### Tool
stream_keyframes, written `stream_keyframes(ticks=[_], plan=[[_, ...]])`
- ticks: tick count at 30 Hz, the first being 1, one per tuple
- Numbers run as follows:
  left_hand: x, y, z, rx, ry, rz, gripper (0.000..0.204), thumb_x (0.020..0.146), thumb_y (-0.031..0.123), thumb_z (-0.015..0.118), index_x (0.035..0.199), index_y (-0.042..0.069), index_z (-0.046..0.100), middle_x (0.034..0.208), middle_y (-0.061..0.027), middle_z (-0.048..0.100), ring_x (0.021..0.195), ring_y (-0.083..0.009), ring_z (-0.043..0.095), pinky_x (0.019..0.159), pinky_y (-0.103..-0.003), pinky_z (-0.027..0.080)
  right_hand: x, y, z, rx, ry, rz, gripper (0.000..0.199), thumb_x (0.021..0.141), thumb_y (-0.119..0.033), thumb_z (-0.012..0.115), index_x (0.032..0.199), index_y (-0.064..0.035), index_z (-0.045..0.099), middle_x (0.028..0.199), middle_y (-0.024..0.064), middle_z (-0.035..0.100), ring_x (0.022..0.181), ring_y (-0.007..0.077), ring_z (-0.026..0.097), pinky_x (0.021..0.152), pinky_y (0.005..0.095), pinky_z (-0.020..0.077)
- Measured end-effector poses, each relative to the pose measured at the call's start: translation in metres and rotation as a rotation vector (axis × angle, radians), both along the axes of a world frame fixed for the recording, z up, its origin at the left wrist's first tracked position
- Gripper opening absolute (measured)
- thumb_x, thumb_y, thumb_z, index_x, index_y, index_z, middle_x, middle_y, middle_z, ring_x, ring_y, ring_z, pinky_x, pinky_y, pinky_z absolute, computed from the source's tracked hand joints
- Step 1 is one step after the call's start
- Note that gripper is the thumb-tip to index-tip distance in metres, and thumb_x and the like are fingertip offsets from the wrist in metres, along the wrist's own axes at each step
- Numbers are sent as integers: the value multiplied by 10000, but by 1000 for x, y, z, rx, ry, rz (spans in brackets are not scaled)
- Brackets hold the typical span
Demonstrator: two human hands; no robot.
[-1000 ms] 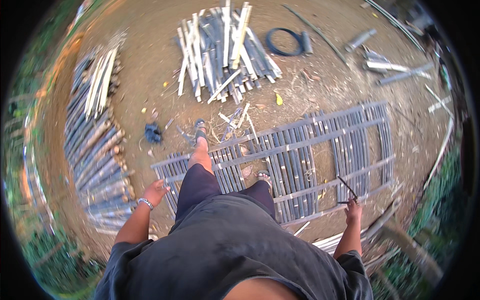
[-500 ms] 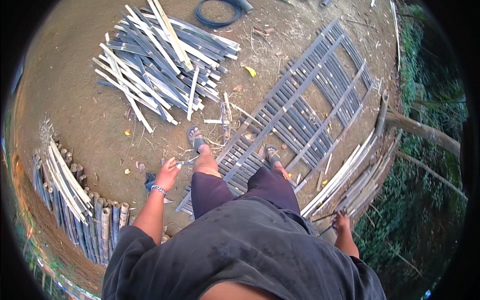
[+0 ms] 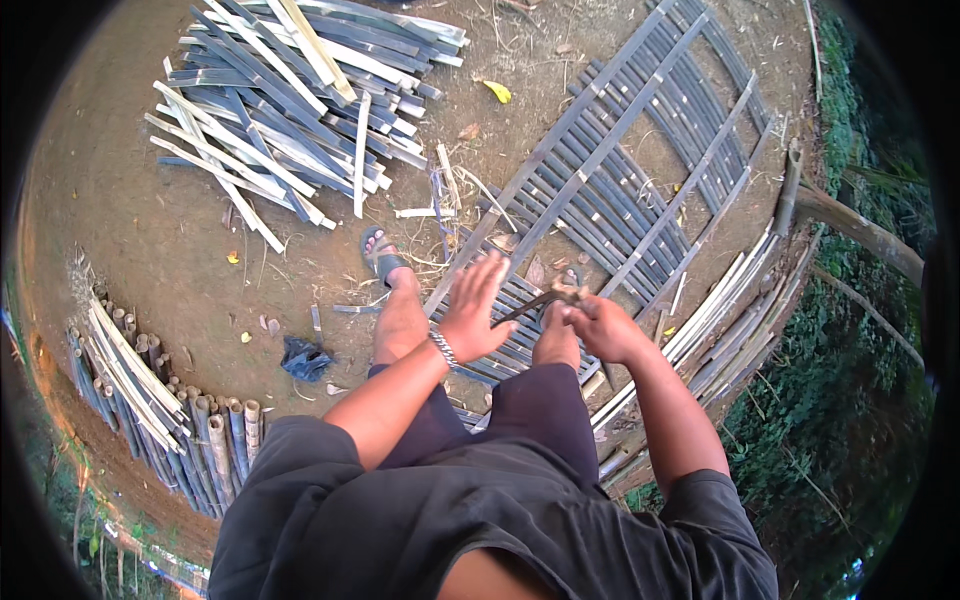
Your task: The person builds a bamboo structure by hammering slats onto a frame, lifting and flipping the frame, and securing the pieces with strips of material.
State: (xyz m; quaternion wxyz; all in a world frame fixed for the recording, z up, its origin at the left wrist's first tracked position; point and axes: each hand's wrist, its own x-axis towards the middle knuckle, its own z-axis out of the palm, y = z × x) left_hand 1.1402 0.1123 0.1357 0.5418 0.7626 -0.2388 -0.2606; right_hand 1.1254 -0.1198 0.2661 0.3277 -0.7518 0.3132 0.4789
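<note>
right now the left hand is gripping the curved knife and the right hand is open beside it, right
No, the hands are swapped. In the head view the right hand grips the curved knife, while the left hand is open beside it, fingers spread.

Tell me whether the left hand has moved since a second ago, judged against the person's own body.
Yes. The left hand has swung in from out at the person's left side to the front, above the left leg, its open fingers now close to the blade the right hand grips.

Both hands have risen, the left hand (image 3: 473, 312) open beside the right hand (image 3: 600, 328) gripping a blade (image 3: 527, 305).
</note>
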Motion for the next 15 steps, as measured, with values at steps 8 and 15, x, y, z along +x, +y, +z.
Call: stream_keyframes(ticks=[8, 15], plan=[[-143, -107, -102, -469, 1749, 757, 281, 1103, 226, 410, 1254, 45, 562, 1101, -65, 660, 1049, -191, 637, 965, -371, 520, -101, -31, -163, 306, -47, -488, 235, 1002, -198, 636, 1130, -8, 689, 900, 57, 663, 727, 138, 623, 683, 301, 556], [-221, -168, -211, -50, 1842, 847, 339, 1102, 297, 389, 1188, 66, 622, 1116, -69, 671, 1032, -199, 641, 870, -396, 548, -244, -44, -312, 350, -134, -536, 403, 863, -95, 665, 1239, -22, 540, 978, 130, 642, 815, 247, 639, 760, 374, 542]])
